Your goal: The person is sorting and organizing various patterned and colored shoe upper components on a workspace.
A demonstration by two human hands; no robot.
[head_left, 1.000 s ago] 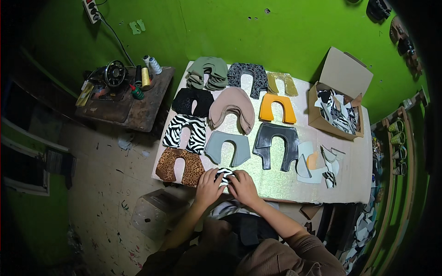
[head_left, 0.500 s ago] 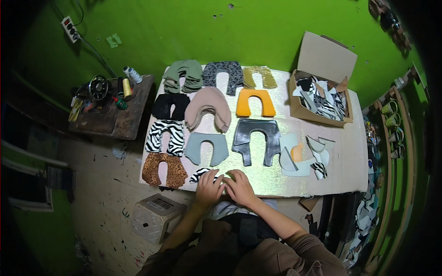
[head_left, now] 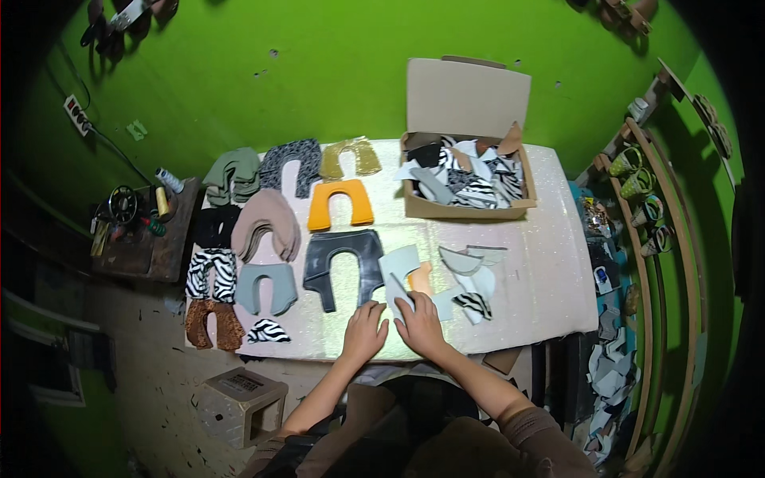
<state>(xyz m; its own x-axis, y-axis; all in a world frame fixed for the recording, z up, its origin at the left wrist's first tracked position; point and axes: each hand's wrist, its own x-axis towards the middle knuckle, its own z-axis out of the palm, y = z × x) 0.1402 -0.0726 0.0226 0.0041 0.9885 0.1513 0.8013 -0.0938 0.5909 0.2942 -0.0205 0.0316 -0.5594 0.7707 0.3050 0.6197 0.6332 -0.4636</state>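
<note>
My left hand (head_left: 366,333) rests near the table's front edge, fingers stretched, just below the black U-shaped piece (head_left: 319,268). Close beside it, my right hand (head_left: 420,327) has its fingertips at a pale grey scrap (head_left: 400,264), with spread fingers. An orange scrap (head_left: 419,276) lies partly under that pale one. Further right are a curved grey offcut (head_left: 460,260) and a zebra-print scrap (head_left: 473,305). A small zebra-print half-round piece (head_left: 268,331) lies alone to the left, below the grey-green U-shaped piece (head_left: 267,288). What lies beneath my fingertips is hidden.
Stacked U-shaped pieces, including pink (head_left: 266,223), orange (head_left: 341,204) and leopard print (head_left: 213,325), fill the table's left side. An open cardboard box (head_left: 470,209) of scraps stands at the back right. A plastic stool (head_left: 241,394) stands at the front left, a sewing machine (head_left: 123,205) beyond.
My hands have left the small zebra-print piece and moved right to the loose scraps. The view has swung right, so the table's contents appear further left.
</note>
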